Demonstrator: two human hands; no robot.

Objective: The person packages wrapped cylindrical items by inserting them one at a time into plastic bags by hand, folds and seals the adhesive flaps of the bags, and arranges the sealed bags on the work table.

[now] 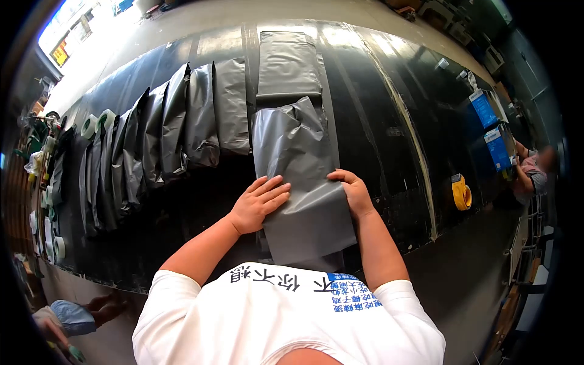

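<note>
A grey plastic mailing bag (301,182), creased and raised at its far end, lies on the black table in front of me. My left hand (258,204) rests flat on its left side with the fingers stretched out. At the right edge of the bag is my right hand (354,193), its fingers bent over the edge in a grip; the thumb is hard to make out. Beyond this bag lies a flat stack of similar grey bags (289,64), partly covered by it.
On the left, several filled grey bags (201,112) lean in a row, with tape rolls (97,121) behind. A yellow tape roll (461,192) and blue-and-white boxes (499,149) are on the right. One person (532,170) is at the right end, another (73,319) at lower left.
</note>
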